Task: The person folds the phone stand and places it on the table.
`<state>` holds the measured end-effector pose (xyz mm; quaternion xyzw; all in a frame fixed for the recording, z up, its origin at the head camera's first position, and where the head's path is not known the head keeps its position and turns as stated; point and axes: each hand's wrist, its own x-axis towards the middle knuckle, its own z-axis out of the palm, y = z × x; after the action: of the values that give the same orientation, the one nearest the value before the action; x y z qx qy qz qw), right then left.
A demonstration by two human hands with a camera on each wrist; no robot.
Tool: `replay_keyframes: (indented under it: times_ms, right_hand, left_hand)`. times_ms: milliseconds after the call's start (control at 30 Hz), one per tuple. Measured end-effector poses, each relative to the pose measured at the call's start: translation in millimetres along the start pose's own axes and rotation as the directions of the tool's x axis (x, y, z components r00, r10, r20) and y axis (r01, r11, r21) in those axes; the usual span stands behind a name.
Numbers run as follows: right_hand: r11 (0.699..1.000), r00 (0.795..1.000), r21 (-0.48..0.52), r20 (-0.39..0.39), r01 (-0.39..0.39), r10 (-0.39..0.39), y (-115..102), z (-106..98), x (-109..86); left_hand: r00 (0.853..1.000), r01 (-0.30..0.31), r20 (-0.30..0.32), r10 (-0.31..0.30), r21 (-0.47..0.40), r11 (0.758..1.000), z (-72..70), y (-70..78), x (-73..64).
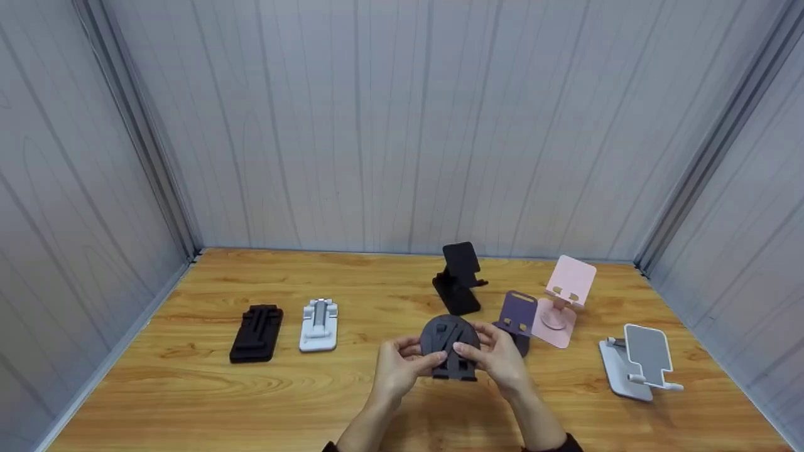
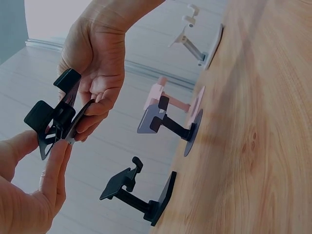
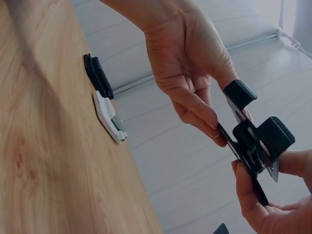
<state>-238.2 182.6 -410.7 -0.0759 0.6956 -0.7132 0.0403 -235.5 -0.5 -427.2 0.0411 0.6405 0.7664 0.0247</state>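
A dark phone stand with a round base (image 1: 438,329) is held above the table between both hands, its parts folded close together. My left hand (image 1: 396,371) grips its left side, the thumb lying over the front. On the other side my right hand (image 1: 504,363) pinches it, thumb also on the front. Seen edge-on in the left wrist view, the stand (image 2: 62,114) has two bent lips sticking out and a small gap between its plate and base. A purple phone stand (image 1: 519,312) stands just behind the right hand, partly hidden by it.
Unfolded stands stand on the wooden table (image 1: 264,408): black (image 1: 461,267), pink (image 1: 573,279), and white-and-grey (image 1: 649,355) at right. Left of the hands lie a folded black stand (image 1: 256,334) and a folded white one (image 1: 318,326). Pale panel walls (image 1: 389,125) enclose the back and sides.
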Motion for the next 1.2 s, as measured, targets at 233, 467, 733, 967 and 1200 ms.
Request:
replay_keyframes:
  times_ms: [233, 467, 733, 967, 1200]
  right_hand:
    - [1.0, 0.999, -0.002, -0.053, -0.011, 0.011, 0.0, 2.7, 0.3]
    - [0.999, 0.988, -0.047, -0.156, 0.013, -0.02, 1.6, 3.7, 0.6]
    - [0.998, 0.981, -0.043, -0.186, 0.043, -0.05, 9.0, -1.4, 4.6]
    - [0.998, 0.982, -0.057, -0.188, -0.017, 0.006, 11.9, 1.3, 7.3]
    - [0.999, 0.989, -0.017, -0.142, -0.033, 0.031, 14.4, 7.3, 7.1]
  left_hand:
    - [1.0, -0.01, 0.021, 0.01, 0.01, 1.0, 1.5, 0.0, -0.8]
    - [0.999, -0.031, -0.015, 0.032, 0.109, 0.994, 1.6, 5.3, -3.8]
    - [0.998, -0.067, 0.011, 0.067, 0.084, 0.994, -0.1, 9.2, -6.8]
    - [0.997, -0.007, 0.073, -0.001, 0.101, 0.995, 0.1, 3.2, -5.2]
    - [0.997, 0.027, 0.069, -0.035, 0.108, 0.994, -0.3, -3.2, -3.5]
